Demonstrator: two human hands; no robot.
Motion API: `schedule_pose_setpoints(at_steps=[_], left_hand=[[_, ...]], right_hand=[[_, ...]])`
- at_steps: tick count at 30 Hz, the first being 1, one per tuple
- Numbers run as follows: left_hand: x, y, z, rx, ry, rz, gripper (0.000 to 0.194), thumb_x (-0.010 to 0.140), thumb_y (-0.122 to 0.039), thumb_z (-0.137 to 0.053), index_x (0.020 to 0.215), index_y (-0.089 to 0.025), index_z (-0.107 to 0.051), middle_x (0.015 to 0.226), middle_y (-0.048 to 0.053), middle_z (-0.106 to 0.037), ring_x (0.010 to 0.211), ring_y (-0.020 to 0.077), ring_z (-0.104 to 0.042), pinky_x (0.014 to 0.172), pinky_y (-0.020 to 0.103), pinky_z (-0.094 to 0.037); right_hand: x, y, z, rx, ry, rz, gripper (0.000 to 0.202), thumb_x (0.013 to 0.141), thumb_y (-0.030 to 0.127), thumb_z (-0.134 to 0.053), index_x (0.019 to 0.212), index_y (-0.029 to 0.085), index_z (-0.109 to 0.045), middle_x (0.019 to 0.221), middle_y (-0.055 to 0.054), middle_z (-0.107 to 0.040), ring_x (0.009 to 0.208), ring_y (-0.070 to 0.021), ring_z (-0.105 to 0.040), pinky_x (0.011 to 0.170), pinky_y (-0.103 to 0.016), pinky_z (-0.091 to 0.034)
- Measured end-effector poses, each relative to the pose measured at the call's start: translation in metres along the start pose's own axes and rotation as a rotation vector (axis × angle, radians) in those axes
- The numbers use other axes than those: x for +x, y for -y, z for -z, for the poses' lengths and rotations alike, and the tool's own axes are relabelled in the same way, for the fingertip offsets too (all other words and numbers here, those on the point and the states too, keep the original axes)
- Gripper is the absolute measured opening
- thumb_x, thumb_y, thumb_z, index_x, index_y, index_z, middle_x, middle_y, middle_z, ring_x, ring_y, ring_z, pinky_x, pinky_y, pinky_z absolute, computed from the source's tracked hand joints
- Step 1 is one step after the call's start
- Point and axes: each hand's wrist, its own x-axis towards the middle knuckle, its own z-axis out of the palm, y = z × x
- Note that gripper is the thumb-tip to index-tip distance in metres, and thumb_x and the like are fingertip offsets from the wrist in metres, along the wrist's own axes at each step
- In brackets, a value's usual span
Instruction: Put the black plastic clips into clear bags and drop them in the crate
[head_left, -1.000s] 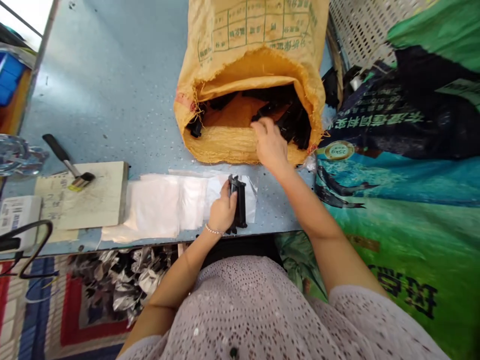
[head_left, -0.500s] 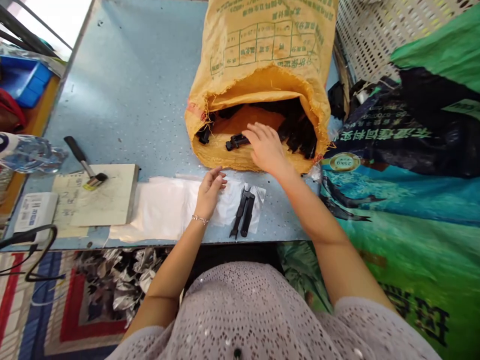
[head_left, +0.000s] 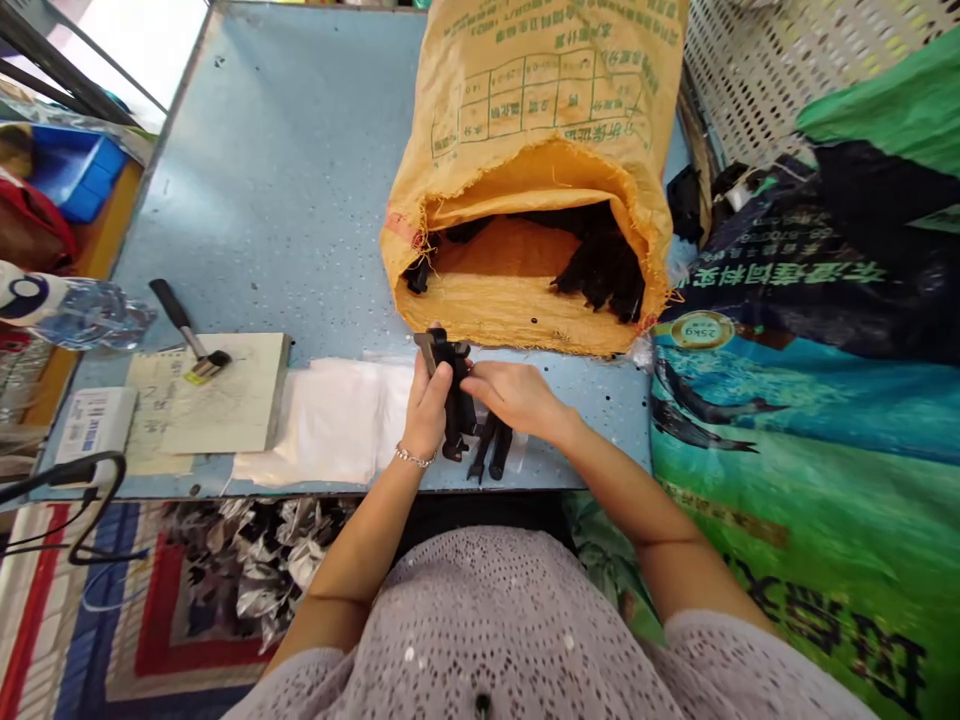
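My left hand (head_left: 426, 402) is closed around a black plastic part (head_left: 456, 400), thumb on top, just in front of the sack. From the right, my right hand (head_left: 517, 397) pinches the same part near its upper end. Two slim black pieces (head_left: 499, 452) lie on clear plastic beneath and right of it, partly covered by my hands. Beside my left wrist are flat translucent plastic bags (head_left: 330, 420). The open yellow woven sack (head_left: 555, 110) holds more black parts (head_left: 607, 270) at its right side.
On the left of the blue table (head_left: 300, 150) are a paper pad (head_left: 232, 410) with a brush (head_left: 187, 335) on it, a white box (head_left: 97, 425), a water bottle (head_left: 82, 308) and black cables. Printed green and blue sacks (head_left: 810, 450) stand at the right, below a white perforated basket (head_left: 772, 70).
My right hand has come out of the sack's mouth toward my left hand. The black part from the sack's front is gone from there, and a black part is now between my hands.
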Motion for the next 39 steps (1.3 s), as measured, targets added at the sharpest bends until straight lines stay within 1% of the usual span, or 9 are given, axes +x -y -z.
schedule_pose_setpoints(at_steps=[3,8,12,16,22,26,29,35,39], left_hand=[[-0.010,-0.008,-0.007,0.053,-0.006,0.057,0.059,0.095,-0.062,-0.060,0.139,-0.024,-0.057,0.114,0.009,-0.072,0.115,0.0236,-0.068,0.098,0.034,-0.056],[-0.007,-0.009,-0.015,0.021,-0.074,0.182,0.053,0.092,-0.062,-0.064,0.127,-0.023,-0.062,0.094,0.004,-0.073,0.091,0.0200,-0.072,0.077,0.028,-0.059],[0.006,-0.009,-0.008,0.037,-0.171,0.275,0.050,0.094,-0.063,-0.058,0.124,-0.023,-0.060,0.076,-0.001,-0.066,0.067,0.0166,-0.069,0.060,0.025,-0.054],[0.005,0.005,0.003,0.318,-0.050,0.213,0.051,0.096,-0.059,-0.054,0.132,-0.023,-0.057,0.087,0.005,-0.072,0.078,0.0224,-0.073,0.071,0.031,-0.056],[-0.022,0.036,-0.002,1.026,0.068,0.165,0.061,0.098,-0.052,-0.053,0.147,-0.016,-0.054,0.074,0.010,-0.071,0.081,0.0328,-0.073,0.082,0.043,-0.053],[-0.030,0.034,-0.003,1.052,0.069,-0.017,0.054,0.098,-0.055,-0.052,0.132,-0.016,-0.067,0.100,0.019,-0.072,0.100,0.0340,-0.070,0.092,0.048,-0.052],[-0.020,0.023,-0.004,0.728,0.069,-0.062,0.060,0.094,-0.063,-0.055,0.132,-0.017,-0.065,0.116,0.019,-0.069,0.111,0.0312,-0.065,0.103,0.050,-0.049],[0.012,0.000,-0.014,-0.124,0.053,0.389,0.060,0.087,-0.070,-0.061,0.118,-0.019,-0.063,0.101,0.008,-0.071,0.086,0.0193,-0.070,0.078,0.033,-0.058],[0.001,-0.010,-0.012,-0.084,0.025,0.475,0.052,0.080,-0.057,-0.073,0.110,-0.017,-0.061,0.069,-0.001,-0.065,0.054,0.0141,-0.062,0.051,0.026,-0.049]], right_hand=[[0.004,0.001,0.004,-0.206,-0.194,0.045,0.056,0.106,0.063,-0.033,0.100,0.017,-0.064,0.100,-0.015,-0.071,0.095,-0.0277,-0.064,0.079,-0.036,-0.043],[0.019,-0.008,-0.001,-0.250,-0.228,-0.069,0.057,0.111,0.051,-0.020,0.090,0.019,-0.063,0.081,-0.009,-0.068,0.078,-0.0225,-0.062,0.068,-0.033,-0.036],[-0.026,0.003,-0.027,-0.183,-0.147,0.134,0.058,0.108,0.061,-0.027,0.088,0.020,-0.064,0.082,-0.008,-0.068,0.078,-0.0215,-0.060,0.068,-0.033,-0.039],[-0.049,0.000,-0.034,-0.171,-0.012,0.301,0.055,0.109,0.054,-0.033,0.077,0.021,-0.063,0.072,-0.005,-0.065,0.069,-0.0194,-0.057,0.064,-0.033,-0.040],[0.032,-0.099,0.043,-0.520,-0.348,-0.311,0.041,0.107,0.025,-0.031,0.124,0.014,-0.066,0.132,-0.024,-0.062,0.111,-0.0342,-0.058,0.083,-0.046,-0.048],[0.060,-0.140,0.078,-0.577,-0.261,-0.460,0.038,0.102,0.019,-0.038,0.125,0.013,-0.068,0.145,-0.026,-0.053,0.125,-0.0433,-0.048,0.086,-0.056,-0.051],[0.034,-0.106,0.068,-0.539,-0.262,-0.314,0.038,0.095,0.018,-0.055,0.132,0.017,-0.065,0.150,-0.021,-0.050,0.129,-0.0422,-0.047,0.092,-0.057,-0.053],[-0.051,0.003,0.014,-0.094,-0.031,0.348,0.045,0.100,0.015,-0.048,0.140,0.033,-0.059,0.152,-0.005,-0.054,0.133,-0.0280,-0.053,0.111,-0.051,-0.049],[-0.038,0.000,0.010,0.052,-0.162,0.237,0.039,0.104,0.038,-0.051,0.140,0.023,-0.053,0.133,-0.013,-0.064,0.114,-0.0248,-0.064,0.096,-0.042,-0.056]])
